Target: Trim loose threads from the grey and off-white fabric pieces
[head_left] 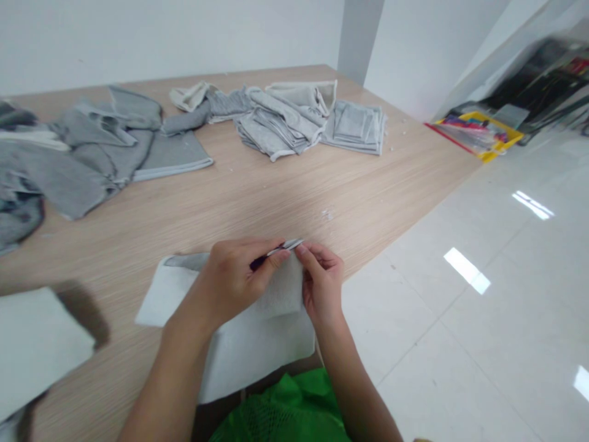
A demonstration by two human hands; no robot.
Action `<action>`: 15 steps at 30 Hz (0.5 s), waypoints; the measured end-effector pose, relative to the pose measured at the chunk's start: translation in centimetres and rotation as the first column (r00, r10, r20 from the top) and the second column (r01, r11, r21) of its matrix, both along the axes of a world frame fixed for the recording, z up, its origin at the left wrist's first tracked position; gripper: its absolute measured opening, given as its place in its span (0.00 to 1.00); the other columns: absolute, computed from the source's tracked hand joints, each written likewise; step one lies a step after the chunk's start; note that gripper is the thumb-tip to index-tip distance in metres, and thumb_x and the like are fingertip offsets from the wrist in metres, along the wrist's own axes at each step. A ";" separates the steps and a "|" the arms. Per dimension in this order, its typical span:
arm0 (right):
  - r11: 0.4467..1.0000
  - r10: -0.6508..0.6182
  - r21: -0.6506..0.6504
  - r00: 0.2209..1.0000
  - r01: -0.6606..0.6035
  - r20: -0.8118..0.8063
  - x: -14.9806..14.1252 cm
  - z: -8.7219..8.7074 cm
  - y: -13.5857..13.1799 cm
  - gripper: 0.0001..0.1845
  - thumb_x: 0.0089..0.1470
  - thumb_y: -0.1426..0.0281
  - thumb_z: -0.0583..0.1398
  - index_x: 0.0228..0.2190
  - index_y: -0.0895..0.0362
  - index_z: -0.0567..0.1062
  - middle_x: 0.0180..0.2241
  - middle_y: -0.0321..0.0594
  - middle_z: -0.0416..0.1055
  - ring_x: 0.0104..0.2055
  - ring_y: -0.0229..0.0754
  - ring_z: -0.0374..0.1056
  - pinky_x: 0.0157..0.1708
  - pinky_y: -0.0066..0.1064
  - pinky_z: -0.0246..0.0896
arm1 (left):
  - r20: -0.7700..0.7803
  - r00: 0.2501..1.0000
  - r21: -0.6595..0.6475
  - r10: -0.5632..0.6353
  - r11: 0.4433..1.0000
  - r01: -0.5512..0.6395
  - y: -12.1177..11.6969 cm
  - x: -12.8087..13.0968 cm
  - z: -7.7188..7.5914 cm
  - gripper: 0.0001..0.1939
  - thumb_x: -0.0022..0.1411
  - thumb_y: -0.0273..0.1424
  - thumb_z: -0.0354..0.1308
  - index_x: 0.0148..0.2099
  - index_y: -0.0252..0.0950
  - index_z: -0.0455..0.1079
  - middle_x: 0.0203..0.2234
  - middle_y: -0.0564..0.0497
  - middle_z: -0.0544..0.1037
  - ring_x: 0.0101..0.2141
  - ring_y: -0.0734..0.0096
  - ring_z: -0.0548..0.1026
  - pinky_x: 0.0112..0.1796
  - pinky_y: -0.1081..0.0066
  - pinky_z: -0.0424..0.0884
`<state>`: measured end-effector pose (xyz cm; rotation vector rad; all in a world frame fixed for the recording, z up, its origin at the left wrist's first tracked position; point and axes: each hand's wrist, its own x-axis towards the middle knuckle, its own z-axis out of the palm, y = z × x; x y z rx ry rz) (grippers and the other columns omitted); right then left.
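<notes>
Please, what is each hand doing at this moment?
Left hand: closed, pinching the edge of the pale cloth, with a dark object I cannot identify.
Right hand: fingers closed, pinching the same edge.

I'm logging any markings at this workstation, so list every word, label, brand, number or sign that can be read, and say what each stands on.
None can be read.
Pale fabric in the two hands: no lettering shows.
Dark object at the left hand: mostly hidden, no text visible.
Grey cloths at the back: no legible label.
Colored items in the yellow tray: too blurred to tell.
</notes>
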<state>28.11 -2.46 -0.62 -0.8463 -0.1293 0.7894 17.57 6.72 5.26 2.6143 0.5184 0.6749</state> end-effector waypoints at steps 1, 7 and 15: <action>1.000 -0.011 -0.003 1.000 0.011 -0.011 0.0 0.0 0.1 0.04 0.43 0.68 0.71 0.26 0.54 0.83 0.27 0.35 0.79 0.29 0.36 0.71 0.31 0.27 0.66 | -0.019 1.000 -0.021 0.010 1.000 -0.011 0.1 0.3 0.1 0.13 0.68 0.37 0.56 0.46 0.37 0.77 0.39 0.48 0.84 0.38 0.63 0.82 0.39 0.67 0.75; 0.998 -0.063 -0.018 0.996 0.062 -0.056 0.1 -0.4 0.6 0.05 0.44 0.68 0.71 0.27 0.55 0.83 0.23 0.32 0.76 0.23 0.32 0.66 0.25 0.24 0.60 | -0.086 0.996 -0.075 0.028 0.997 -0.034 0.6 1.6 0.6 0.13 0.67 0.37 0.56 0.44 0.40 0.79 0.39 0.49 0.84 0.38 0.63 0.82 0.38 0.68 0.74; 0.993 -0.089 -0.087 0.995 0.084 -0.046 0.1 -0.8 0.7 0.08 0.46 0.65 0.70 0.29 0.55 0.82 0.25 0.33 0.77 0.24 0.33 0.66 0.26 0.26 0.60 | -0.118 0.993 -0.086 0.012 0.996 -0.022 0.9 2.4 1.0 0.12 0.67 0.38 0.55 0.41 0.43 0.80 0.36 0.53 0.85 0.37 0.63 0.82 0.37 0.67 0.72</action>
